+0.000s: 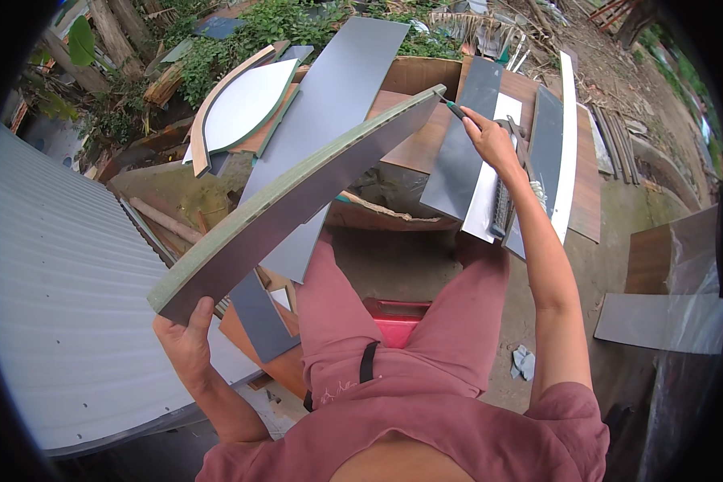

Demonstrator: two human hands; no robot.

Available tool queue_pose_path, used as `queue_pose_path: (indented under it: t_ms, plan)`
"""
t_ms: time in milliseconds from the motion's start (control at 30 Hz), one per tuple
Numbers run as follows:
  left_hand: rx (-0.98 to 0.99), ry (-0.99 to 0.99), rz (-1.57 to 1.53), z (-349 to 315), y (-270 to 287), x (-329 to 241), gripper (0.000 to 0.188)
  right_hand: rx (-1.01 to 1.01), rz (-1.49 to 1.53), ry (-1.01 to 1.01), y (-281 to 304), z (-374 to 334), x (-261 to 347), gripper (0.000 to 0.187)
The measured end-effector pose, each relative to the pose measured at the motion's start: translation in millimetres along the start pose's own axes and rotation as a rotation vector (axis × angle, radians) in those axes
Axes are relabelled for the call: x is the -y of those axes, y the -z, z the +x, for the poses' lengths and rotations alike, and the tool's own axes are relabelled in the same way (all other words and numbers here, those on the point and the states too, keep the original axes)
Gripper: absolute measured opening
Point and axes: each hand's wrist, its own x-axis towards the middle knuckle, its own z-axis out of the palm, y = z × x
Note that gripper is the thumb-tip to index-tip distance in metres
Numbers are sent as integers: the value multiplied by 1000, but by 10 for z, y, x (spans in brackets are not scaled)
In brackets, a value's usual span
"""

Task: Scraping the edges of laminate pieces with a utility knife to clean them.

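My left hand (pixel 186 333) grips the near lower end of a long grey board (pixel 297 197) with a green core along its edge. The board slants up and away to the right, raised over my lap. At its far end my right hand (pixel 492 143) is closed round the dark and green handle of a screwdriver-like tool (pixel 455 109). Its thin shaft meets the board's far tip; the exact shape of its point is too small to tell. Beneath the held board lies a wide grey panel (pixel 329 112).
Between my legs is a red stool (pixel 400 328). Grey, white and brown panels (pixel 466 145) are stacked ahead, with a dark metal tool (pixel 502 210) on them. Curved pieces (pixel 245 104) lie far left, near a corrugated sheet (pixel 80 297). More boards (pixel 659 321) stand right, beyond a pale rag (pixel 524 363).
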Motion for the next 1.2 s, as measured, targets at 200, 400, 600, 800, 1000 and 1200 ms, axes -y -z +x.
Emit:
queue_pose_path:
  t_ms: [200, 400, 600, 800, 1000, 1200]
  plan:
    - [-23, 16, -11, 47, 42, 74, 36, -62, 60, 141, -223, 201, -85, 38]
    - [-79, 50, -67, 127, -15, 232, 36, -37, -108, 40, -257, 495, 139, 37]
    - [-70, 97, -36, 171, 66, 408, 35, 74, -267, 166, -133, 460, 531, 38]
    - [-41, 84, -95, 223, 160, 586, 37, -47, -301, 68, -229, 997, -530, 39]
    - [-23, 145, -174, 285, 388, 920, 42, 251, 761, -482, -324, 831, -310, 37]
    - [-42, 224, -248, 358, 477, 1167, 46, 329, 908, -492, -334, 952, -182, 33]
